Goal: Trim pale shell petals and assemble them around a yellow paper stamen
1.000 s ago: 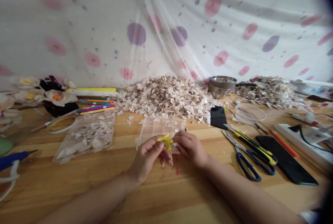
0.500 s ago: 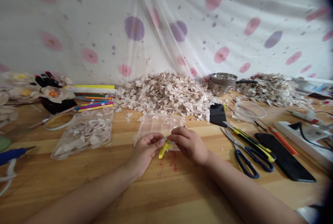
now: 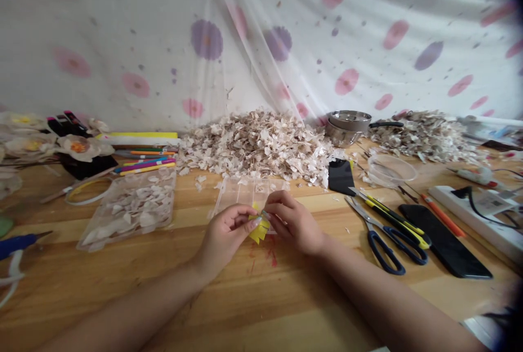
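Head view is showing two bare hands working close together above the desk (image 3: 229, 303), with one yellow piece (image 3: 258, 232) between them. The piece is hanging just below the meeting fingertips, on the inner side of each hand. The left hand (image 3: 223, 235) is pinching it between thumb and forefinger, nearly closed. The right hand (image 3: 297, 226) is bending its fingers in toward the piece's upper end, with little gap showing; whether those fingertips are gripping it, I cannot tell.

Two clear trays are lying on the desk: one divided tray (image 3: 218, 199) just behind the hands, and one petal tray (image 3: 92, 235) holding pale petals to the left. Two heaps of pale petals are standing at the back, one large heap (image 3: 261, 145) and one smaller heap (image 3: 429, 137), with two metal bowls (image 3: 349, 128) stacking between them. To the right, one pair of scissors (image 3: 386, 251), one black-and-yellow cutter (image 3: 394, 221), one long black slab (image 3: 445, 240), one orange stick (image 3: 443, 216) and one white power strip (image 3: 482, 226) are lying side by side. Several pens (image 3: 147, 165) are lying at the left, overlapping too much for an exact count.
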Action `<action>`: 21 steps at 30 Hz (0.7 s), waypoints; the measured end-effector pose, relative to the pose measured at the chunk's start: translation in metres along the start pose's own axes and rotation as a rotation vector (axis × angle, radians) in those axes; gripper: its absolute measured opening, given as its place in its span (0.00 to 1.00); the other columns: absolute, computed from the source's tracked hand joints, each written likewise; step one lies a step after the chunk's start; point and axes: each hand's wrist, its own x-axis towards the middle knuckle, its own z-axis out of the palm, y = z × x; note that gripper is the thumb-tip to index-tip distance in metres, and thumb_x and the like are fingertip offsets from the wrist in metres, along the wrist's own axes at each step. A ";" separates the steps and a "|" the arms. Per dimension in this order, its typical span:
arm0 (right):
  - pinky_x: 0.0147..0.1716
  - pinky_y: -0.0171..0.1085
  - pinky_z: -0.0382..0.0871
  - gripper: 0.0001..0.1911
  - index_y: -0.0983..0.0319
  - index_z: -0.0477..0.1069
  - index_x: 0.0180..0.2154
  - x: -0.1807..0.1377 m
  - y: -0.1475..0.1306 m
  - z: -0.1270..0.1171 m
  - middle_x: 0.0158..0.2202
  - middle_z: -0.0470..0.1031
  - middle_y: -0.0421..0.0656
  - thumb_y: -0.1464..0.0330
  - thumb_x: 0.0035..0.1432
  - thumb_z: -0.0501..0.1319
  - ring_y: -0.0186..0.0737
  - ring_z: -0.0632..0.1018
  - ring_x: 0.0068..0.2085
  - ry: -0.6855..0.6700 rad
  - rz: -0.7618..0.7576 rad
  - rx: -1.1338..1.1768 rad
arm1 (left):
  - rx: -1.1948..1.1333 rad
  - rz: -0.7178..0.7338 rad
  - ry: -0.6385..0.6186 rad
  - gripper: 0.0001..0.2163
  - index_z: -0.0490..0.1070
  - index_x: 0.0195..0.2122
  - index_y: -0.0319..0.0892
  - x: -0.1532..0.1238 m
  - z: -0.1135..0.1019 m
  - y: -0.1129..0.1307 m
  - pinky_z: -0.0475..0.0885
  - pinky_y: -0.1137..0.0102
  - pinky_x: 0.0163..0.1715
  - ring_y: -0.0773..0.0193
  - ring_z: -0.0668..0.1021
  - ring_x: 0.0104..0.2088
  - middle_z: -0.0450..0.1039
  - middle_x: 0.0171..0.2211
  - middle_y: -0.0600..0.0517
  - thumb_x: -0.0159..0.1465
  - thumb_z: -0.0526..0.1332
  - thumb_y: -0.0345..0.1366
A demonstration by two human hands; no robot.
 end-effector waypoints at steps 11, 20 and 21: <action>0.35 0.36 0.68 0.11 0.62 0.66 0.27 0.002 -0.010 0.012 0.37 0.64 0.46 0.67 0.62 0.53 0.38 0.70 0.39 0.072 0.377 0.356 | 0.106 0.138 0.051 0.07 0.72 0.36 0.41 -0.003 -0.003 -0.008 0.74 0.71 0.33 0.64 0.78 0.33 0.76 0.34 0.50 0.55 0.63 0.34; 0.26 0.33 0.65 0.14 0.62 0.64 0.23 0.004 -0.010 0.014 0.28 0.64 0.40 0.63 0.58 0.56 0.33 0.68 0.28 0.003 0.659 0.665 | 0.249 0.285 0.020 0.18 0.62 0.50 0.45 -0.004 -0.005 -0.012 0.70 0.70 0.38 0.65 0.74 0.35 0.73 0.37 0.51 0.59 0.60 0.30; 0.27 0.33 0.65 0.14 0.62 0.65 0.22 0.004 -0.010 0.013 0.29 0.65 0.41 0.64 0.58 0.56 0.34 0.69 0.29 0.005 0.640 0.646 | 0.241 0.289 0.020 0.20 0.60 0.52 0.45 -0.004 -0.005 -0.011 0.70 0.70 0.38 0.66 0.74 0.34 0.73 0.36 0.52 0.59 0.60 0.29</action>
